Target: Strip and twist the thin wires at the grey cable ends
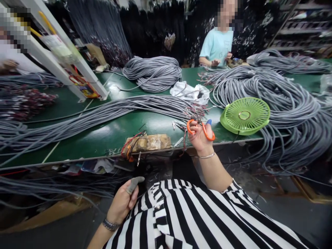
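Observation:
My right hand (199, 140) is raised at the table's front edge, its fingers closed around scissors (209, 134) with orange handles; a blue cover sits on one fingertip. Just beyond it lie the stripped reddish ends of a long bundle of grey cables (111, 116). My left hand (124, 199) hangs low in front of my striped shirt, away from the table. A grey cover is on its stretched thumb, which stands apart from the loosely bent fingers, and nothing shows in them. Between the hands, a taped brown block (155, 141) with thin wires rests on the table's edge.
A green fan (245, 116) stands right of my hand, beside large heaps of grey cable (269, 86). Behind lie a coiled cable bundle (153, 72) and a white plastic bag (190, 91). A metal post (85, 69) rises at left. A person in light blue (218, 45) stands across the table.

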Available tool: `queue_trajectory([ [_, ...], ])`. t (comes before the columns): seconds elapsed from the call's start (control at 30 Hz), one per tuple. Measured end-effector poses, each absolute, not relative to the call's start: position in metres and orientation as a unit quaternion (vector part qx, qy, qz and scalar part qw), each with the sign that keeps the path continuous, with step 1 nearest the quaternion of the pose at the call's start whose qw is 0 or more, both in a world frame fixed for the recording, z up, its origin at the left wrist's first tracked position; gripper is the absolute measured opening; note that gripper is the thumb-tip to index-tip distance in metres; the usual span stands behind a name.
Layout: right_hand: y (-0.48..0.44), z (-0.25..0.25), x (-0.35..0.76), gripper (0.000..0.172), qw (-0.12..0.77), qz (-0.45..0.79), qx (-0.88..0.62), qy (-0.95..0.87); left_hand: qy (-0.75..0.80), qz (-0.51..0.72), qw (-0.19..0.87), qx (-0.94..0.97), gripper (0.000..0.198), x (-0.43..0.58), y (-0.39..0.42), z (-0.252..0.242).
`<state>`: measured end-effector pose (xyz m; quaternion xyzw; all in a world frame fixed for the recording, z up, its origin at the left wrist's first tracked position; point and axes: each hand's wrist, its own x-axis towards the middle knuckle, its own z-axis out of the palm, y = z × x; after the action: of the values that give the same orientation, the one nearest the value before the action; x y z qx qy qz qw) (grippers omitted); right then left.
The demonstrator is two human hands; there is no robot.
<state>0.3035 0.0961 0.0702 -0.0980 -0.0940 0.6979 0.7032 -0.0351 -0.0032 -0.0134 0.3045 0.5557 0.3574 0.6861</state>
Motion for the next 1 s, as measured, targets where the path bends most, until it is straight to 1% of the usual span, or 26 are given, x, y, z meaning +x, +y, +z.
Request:
queue_trajectory([
  [0.1, 0.099, 0.066, 0.295, 0.049, 0.695, 0.694, -0.158, -0.102, 0.551, 0.367, 0.681, 0.314, 0.037, -0.025, -0.005, -0.002],
  [0.2, 0.100, 0.060, 0.290, 0.045, 0.694, 0.683, -0.197, -0.116, 0.526, 0.361, 0.716, 0.284, 0.043, -0.011, 0.001, 0.010],
  [0.3, 0.101, 0.058, 0.288, 0.039, 0.693, 0.676, -0.223, -0.115, 0.469, 0.351, 0.759, 0.285, 0.037, 0.002, 0.009, 0.023],
  [0.43, 0.102, 0.060, 0.285, 0.036, 0.701, 0.654, -0.263, -0.103, 0.426, 0.338, 0.773, 0.325, 0.030, 0.018, 0.016, 0.034],
  [0.53, 0.101, 0.061, 0.285, 0.036, 0.714, 0.642, -0.265, -0.093, 0.418, 0.321, 0.774, 0.351, 0.029, 0.028, 0.019, 0.038],
  [0.67, 0.099, 0.063, 0.286, 0.032, 0.728, 0.629, -0.258, -0.088, 0.405, 0.310, 0.769, 0.384, 0.037, 0.041, 0.024, 0.047],
  [0.77, 0.098, 0.063, 0.287, 0.031, 0.732, 0.625, -0.259, -0.084, 0.396, 0.317, 0.766, 0.394, 0.039, 0.049, 0.027, 0.056],
  [1.0, 0.102, 0.059, 0.290, 0.029, 0.692, 0.685, -0.222, -0.049, 0.395, 0.327, 0.758, 0.403, 0.040, 0.064, 0.036, 0.064],
])
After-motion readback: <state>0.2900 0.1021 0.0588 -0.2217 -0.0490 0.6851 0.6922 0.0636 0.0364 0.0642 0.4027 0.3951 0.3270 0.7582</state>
